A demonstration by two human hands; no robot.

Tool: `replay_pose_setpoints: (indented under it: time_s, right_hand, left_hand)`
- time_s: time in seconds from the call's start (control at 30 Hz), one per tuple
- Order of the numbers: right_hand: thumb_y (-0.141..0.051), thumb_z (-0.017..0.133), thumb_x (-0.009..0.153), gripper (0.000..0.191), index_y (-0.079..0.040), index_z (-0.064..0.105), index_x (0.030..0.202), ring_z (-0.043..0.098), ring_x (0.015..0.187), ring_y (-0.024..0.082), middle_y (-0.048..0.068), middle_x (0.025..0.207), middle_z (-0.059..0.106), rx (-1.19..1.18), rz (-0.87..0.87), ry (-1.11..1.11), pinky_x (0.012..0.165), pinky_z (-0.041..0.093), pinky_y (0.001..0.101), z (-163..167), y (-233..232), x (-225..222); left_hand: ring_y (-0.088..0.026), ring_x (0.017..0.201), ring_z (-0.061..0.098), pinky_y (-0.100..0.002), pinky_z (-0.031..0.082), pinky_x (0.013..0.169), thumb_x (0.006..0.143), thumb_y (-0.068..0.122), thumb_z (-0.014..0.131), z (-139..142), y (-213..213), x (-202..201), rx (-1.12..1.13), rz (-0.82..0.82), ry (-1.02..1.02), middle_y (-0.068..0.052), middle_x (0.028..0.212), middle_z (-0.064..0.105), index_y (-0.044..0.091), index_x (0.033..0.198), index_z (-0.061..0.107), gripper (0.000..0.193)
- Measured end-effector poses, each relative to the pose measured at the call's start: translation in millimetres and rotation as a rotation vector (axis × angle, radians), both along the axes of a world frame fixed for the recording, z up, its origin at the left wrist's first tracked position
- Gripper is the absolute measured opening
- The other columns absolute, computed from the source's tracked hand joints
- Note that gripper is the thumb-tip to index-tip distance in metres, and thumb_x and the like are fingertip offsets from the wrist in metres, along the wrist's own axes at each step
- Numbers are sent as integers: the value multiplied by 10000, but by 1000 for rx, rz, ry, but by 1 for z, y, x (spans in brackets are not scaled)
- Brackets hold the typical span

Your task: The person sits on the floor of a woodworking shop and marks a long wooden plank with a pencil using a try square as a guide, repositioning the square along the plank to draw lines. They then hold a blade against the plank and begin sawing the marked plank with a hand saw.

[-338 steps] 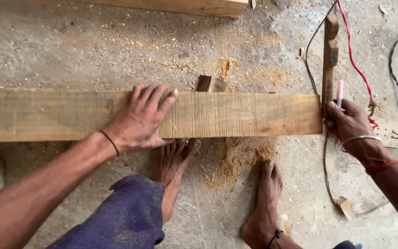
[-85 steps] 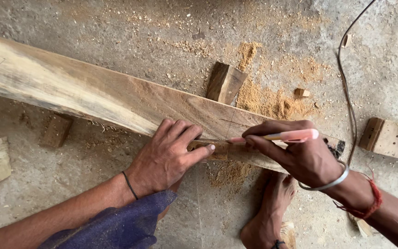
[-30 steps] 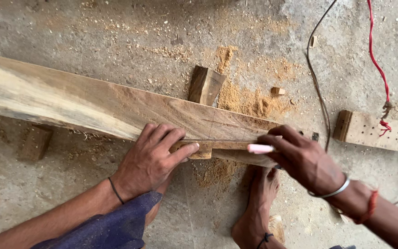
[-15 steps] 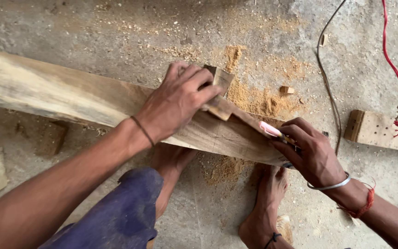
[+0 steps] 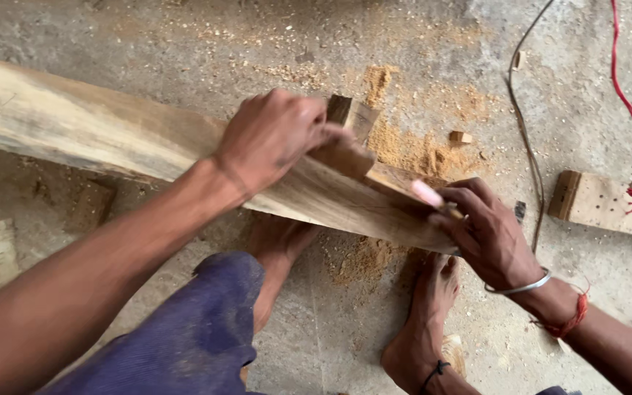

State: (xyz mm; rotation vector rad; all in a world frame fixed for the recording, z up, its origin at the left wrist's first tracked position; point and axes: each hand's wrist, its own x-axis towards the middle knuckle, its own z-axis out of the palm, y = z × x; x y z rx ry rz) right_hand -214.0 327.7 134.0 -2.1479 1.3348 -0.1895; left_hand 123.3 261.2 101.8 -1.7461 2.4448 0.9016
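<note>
My left hand [image 5: 276,135] has moved up from the near edge and now curls over the far edge of the plank [image 5: 111,139] on the floor. My right hand [image 5: 488,230] still pinches the pink marker [image 5: 428,194] against the plank's end.

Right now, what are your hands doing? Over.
Left hand presses the small block on the plank. Right hand grips a pencil at the plank's end. Sawdust behind.
</note>
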Motion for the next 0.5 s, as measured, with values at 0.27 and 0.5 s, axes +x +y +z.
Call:
replay_pose_setpoints:
  time_s: [0.27, 0.5]
  right_hand:
    - [-157, 720, 914, 279, -2, 692, 1144, 690, 801, 259, 136, 1067, 661, 27, -104, 30, 678, 553, 372, 2, 0, 6]
    - [-152, 764, 903, 259, 2, 692, 1098, 672, 873, 274, 140, 1077, 648, -108, -1, -27, 732, 534, 383, -5, 3, 4]
  left_hand:
    - [-202, 780, 629, -420, 535, 685, 954, 672, 536, -41, -9, -18, -597, 0, 169, -108, 894, 680, 47, 1032, 716, 655]
    - [-216, 997, 621, -426, 476, 938, 965, 572, 630, -55, 31, -7, -638, -185, 213, -61, 1040, 726, 109, 1290, 715, 573]
